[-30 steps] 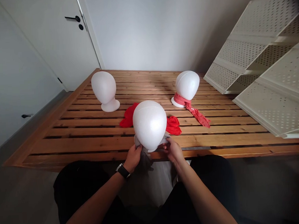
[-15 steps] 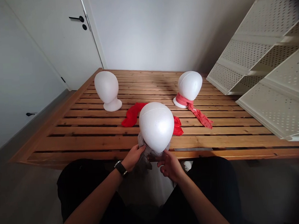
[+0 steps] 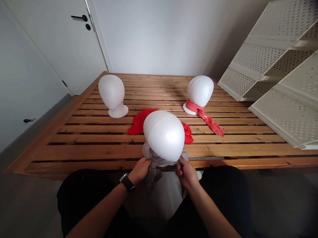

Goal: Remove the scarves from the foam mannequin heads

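Right now you have both hands at the neck of the near foam head, which stands at the front edge of the slatted wooden table, just in front of your lap. Your left hand is closed on a bunch of the grey cloth on the left side of the neck, and your right hand is pinched on the same cloth on the right side, fingers together on the fabric. The cloth is wrapped round the neck under the chin of the head, with a loose end hanging down off the table edge between your hands; whether a knot is formed there you cannot tell, because the head hides the front of it. As a judgement, the wrap looks in place and the fastening is what is left. Behind the near head lies a red cloth, spread flat on the slats, not on any head. Further back and to the right of the near head, a second foam head already wears a red scarf round its neck, tail trailing on the slats. Back and to the left, a third foam head stands bare.
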Tool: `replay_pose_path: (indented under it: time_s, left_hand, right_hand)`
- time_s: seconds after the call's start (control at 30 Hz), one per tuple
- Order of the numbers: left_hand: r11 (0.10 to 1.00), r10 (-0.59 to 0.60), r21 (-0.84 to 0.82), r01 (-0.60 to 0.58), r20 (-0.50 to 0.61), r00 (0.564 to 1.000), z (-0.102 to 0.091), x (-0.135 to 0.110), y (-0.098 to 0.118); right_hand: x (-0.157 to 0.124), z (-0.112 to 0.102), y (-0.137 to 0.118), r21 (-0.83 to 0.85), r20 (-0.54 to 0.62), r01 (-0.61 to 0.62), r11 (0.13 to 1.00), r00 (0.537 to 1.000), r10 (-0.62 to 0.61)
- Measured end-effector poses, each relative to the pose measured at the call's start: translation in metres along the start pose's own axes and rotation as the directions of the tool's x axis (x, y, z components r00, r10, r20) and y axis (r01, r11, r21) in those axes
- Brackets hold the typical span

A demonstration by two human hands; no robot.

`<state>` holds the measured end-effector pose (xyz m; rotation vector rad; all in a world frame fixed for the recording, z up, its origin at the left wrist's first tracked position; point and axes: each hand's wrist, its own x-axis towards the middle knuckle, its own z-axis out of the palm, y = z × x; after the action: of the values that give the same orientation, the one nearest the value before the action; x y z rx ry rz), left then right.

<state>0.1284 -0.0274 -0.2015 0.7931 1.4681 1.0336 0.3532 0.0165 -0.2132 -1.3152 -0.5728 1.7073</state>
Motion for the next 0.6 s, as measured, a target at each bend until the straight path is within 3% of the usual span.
replay_pose_path:
  time_s: [0.17, 0.33, 0.47, 0.6]
  left_hand:
    - [1.000, 0.010, -0.021, -0.011, -0.077, 0.997, -0.013, 0.007, 0.008]
    - [0.987, 0.020, -0.153, -0.053, -0.207, 0.978, -0.030, 0.018, 0.012]
    - [0.950, -0.082, -0.312, 0.031, -0.151, 0.985, -0.039, 0.023, 0.017]
    - [0.876, -0.059, -0.483, -0.020, -0.149, 0.987, -0.036, 0.028, 0.023]
  right_hand:
    - [0.022, -0.033, -0.041, 0.168, -0.044, 0.048, 0.985, 0.998, -0.041]
    - [0.036, -0.051, -0.063, 0.266, -0.116, 0.088, 0.960, 0.991, -0.059]
    - [0.042, -0.054, -0.070, 0.287, -0.060, 0.080, 0.954, 0.996, -0.066]
    - [0.048, -0.052, -0.074, 0.273, -0.080, 0.086, 0.958, 0.995, -0.067]
